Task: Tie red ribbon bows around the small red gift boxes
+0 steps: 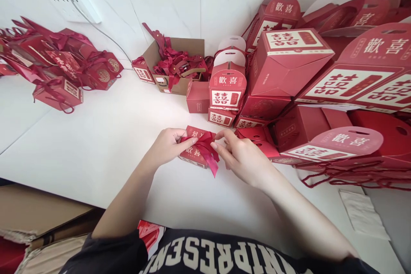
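Observation:
A small red gift box (194,158) with white lettering lies on the white table in front of me. Across its top runs a dark red satin ribbon (205,142) tied in a bow, with one tail hanging over the near right edge. My left hand (173,143) grips the box's left side, its thumb pressed on the ribbon there. At the right side of the bow, my right hand (237,152) has thumb and index finger curled in a loose pinch at the ribbon's edge. The box's far right corner is partly hidden by the ribbon and fingers.
Stacked red gift boxes (290,68) crowd the right side. Behind my hands stands an open cardboard box (173,86) of ribbons. Several ribboned boxes (59,94) sit at the back left. A folded white tissue (364,214) lies near the right edge.

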A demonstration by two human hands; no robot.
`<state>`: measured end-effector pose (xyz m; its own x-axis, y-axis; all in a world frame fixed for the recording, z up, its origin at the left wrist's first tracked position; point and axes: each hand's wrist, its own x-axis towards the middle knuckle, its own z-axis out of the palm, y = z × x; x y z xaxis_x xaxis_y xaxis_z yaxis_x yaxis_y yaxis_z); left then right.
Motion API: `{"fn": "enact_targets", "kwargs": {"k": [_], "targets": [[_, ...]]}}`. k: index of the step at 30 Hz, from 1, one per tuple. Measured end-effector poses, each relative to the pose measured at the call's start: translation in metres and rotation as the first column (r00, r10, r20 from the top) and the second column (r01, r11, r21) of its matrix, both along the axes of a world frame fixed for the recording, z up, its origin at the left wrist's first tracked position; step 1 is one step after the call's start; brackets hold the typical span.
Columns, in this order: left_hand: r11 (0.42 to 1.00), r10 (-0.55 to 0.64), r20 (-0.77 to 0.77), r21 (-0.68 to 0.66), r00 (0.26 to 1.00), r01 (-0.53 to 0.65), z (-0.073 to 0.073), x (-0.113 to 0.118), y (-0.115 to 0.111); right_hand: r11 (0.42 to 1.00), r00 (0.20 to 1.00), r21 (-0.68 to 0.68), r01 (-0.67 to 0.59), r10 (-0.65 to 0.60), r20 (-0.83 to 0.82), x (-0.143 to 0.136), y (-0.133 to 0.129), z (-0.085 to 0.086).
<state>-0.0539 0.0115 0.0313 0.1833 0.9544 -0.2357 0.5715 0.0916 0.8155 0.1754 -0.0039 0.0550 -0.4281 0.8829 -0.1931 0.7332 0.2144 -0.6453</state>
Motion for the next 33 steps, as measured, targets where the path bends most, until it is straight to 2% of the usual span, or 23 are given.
{"fn": "enact_targets", "kwargs": {"k": [2, 6, 10, 15, 17, 19, 22, 24, 26, 28, 30, 31, 33], "targets": [[1.000, 0.004, -0.025, 0.023, 1.000, -0.003, 0.001, 0.000, 0.000, 0.999, 0.996, -0.013, 0.038, -0.037, 0.084, -0.007, 0.003, -0.005], [0.997, -0.026, -0.111, 0.065, 0.993, 0.034, 0.001, -0.002, -0.001, 0.998, 0.986, -0.051, -0.043, 0.051, 0.157, -0.014, 0.006, -0.017], [0.998, -0.039, -0.147, 0.050, 0.988, 0.046, -0.001, -0.004, -0.002, 0.992, 0.990, -0.056, -0.109, 0.113, 0.082, -0.015, 0.005, -0.019], [0.996, -0.037, -0.235, 0.074, 0.971, 0.056, -0.004, -0.003, -0.004, 0.982, 0.986, -0.107, -0.156, 0.149, -0.074, -0.015, -0.002, -0.010], [0.994, -0.041, -0.273, 0.087, 0.961, 0.067, -0.004, 0.000, -0.004, 0.977, 0.981, -0.110, -0.183, 0.174, -0.087, -0.018, -0.008, -0.009], [0.992, -0.035, -0.303, 0.108, 0.952, 0.071, -0.004, 0.002, -0.005, 0.976, 0.980, -0.089, -0.198, 0.197, -0.025, -0.026, -0.016, -0.012], [0.988, -0.025, -0.328, 0.139, 0.944, 0.074, -0.004, 0.005, -0.006, 0.976, 0.959, 0.013, -0.218, 0.212, 0.191, -0.041, -0.030, -0.025], [0.987, -0.021, -0.338, 0.146, 0.941, 0.075, -0.005, 0.005, -0.007, 0.957, 0.918, 0.073, -0.280, 0.245, 0.310, -0.049, -0.037, -0.033], [0.988, -0.026, -0.344, 0.136, 0.939, 0.077, -0.004, 0.004, -0.007, 0.921, 0.881, 0.092, -0.379, 0.328, 0.341, -0.050, -0.041, -0.035], [0.989, -0.047, -0.350, 0.116, 0.935, 0.094, -0.002, 0.004, -0.008, 0.870, 0.851, 0.084, -0.486, 0.449, 0.272, -0.041, -0.038, -0.028], [0.987, -0.105, -0.344, 0.077, 0.933, 0.139, 0.002, 0.003, -0.009, 0.829, 0.829, 0.066, -0.556, 0.546, 0.121, -0.025, -0.031, -0.013], [0.984, -0.141, -0.332, 0.054, 0.933, 0.168, 0.004, 0.002, -0.010, 0.831, 0.833, 0.055, -0.553, 0.552, 0.035, -0.016, -0.027, -0.005], [0.978, -0.191, -0.312, 0.021, 0.931, 0.208, 0.008, 0.000, -0.011, 0.902, 0.896, -0.001, -0.431, 0.428, -0.114, 0.000, -0.016, 0.007]]}}
